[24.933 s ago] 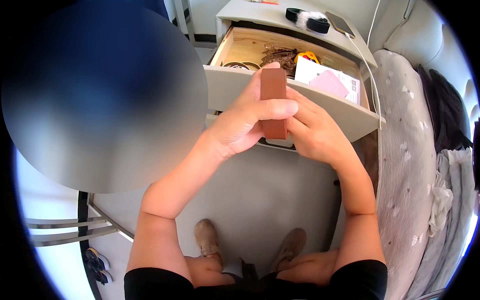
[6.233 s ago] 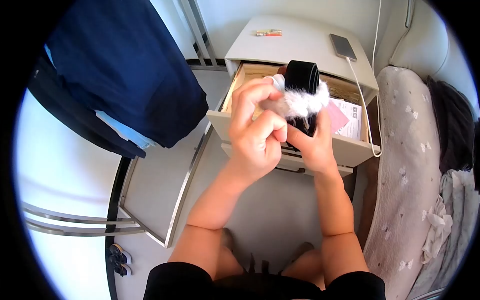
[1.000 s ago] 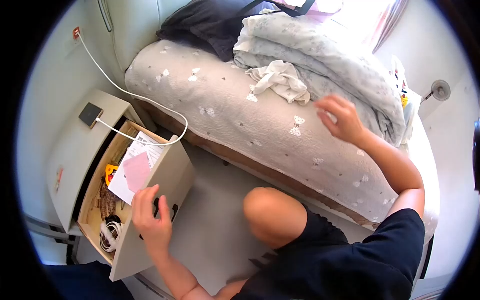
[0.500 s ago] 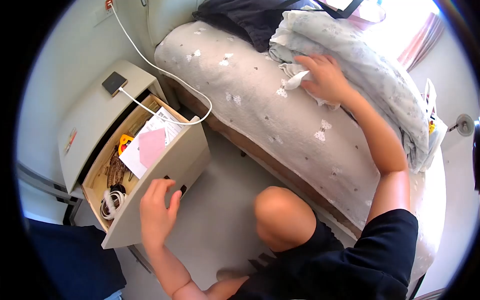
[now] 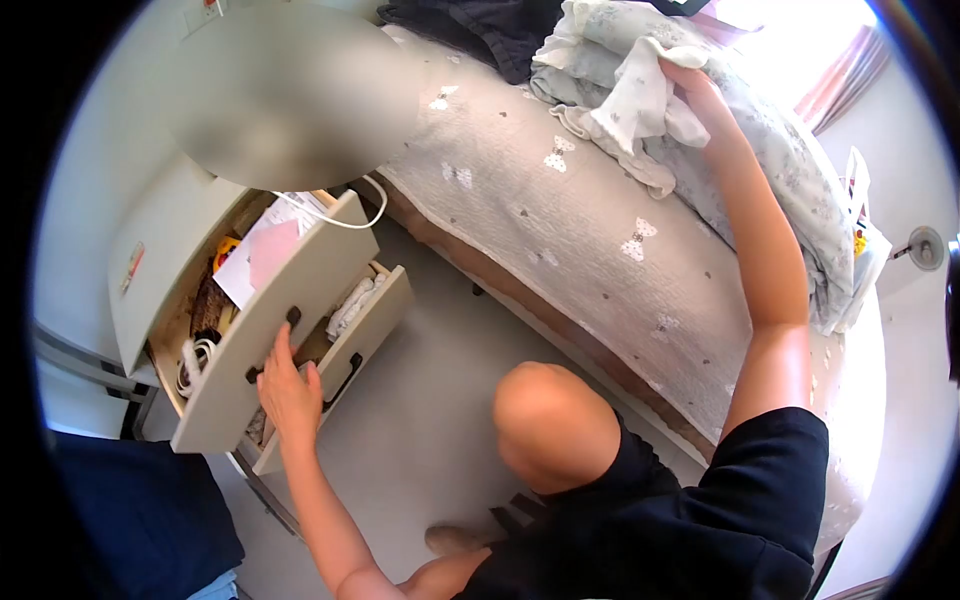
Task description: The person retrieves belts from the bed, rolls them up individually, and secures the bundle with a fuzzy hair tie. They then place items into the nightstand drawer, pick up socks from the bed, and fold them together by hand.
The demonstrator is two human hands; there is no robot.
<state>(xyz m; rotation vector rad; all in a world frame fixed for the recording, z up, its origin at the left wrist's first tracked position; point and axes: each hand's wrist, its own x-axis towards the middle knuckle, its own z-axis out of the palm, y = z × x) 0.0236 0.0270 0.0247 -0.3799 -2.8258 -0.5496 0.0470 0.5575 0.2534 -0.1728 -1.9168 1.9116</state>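
My right hand [image 5: 692, 88], its fingers closed, holds up a white cloth [image 5: 640, 100] over the bed beside the folded quilt. Part of the cloth hangs down onto the bedspread. My left hand [image 5: 290, 390] is at the front of the upper drawer [image 5: 240, 345], fingers apart, near its dark handle. That drawer stands pulled out, with a pink paper [image 5: 272, 250], white sheets, a yellow item and a coiled white cable [image 5: 192, 365] inside. Below it, the lower drawer [image 5: 372, 345] is partly out, with light fabric [image 5: 352, 308] in it.
A patterned bedspread [image 5: 560, 240] covers the bed on the right, with a quilt [image 5: 800, 230] along its far side. Dark blue clothing [image 5: 140, 510] hangs at the lower left. A white cable loops near the upper drawer. A grey blur covers the nightstand's back part.
My right hand has closed on the white cloth and lifted it toward the quilt. The lower drawer has come out, and my left hand has moved down along the drawer fronts.
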